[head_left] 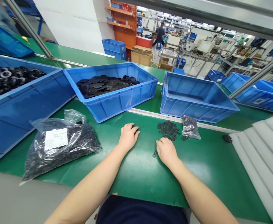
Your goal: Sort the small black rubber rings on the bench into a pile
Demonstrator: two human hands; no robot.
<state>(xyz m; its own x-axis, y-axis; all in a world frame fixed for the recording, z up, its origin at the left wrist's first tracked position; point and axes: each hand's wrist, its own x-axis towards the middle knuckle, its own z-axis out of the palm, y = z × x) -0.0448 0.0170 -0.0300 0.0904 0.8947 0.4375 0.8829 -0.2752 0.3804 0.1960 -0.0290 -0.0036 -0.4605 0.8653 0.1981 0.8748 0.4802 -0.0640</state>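
Note:
My left hand (pixel 128 137) rests on the green table, fingers curled with thumb and forefinger apart; a small dark piece (pixel 133 126) shows at its fingertips. To the right, my right hand (pixel 166 151) lies palm down, its fingers bent together at the near edge of a pile of small black rings (pixel 169 129); whatever is under the fingertips is hidden. Two loose rings (pixel 154 154) lie just left of it. Beyond the pile's right side is a small clear bag of black parts (pixel 190 127).
A large labelled plastic bag (pixel 75 143) lies at left. Behind stand a blue bin of black discs (pixel 122 99), another blue bin (pixel 197 109), and a bin of rings (pixel 29 102) at far left. White foam sheets (pixel 262 149) are at right. A person (pixel 160 33) is far off.

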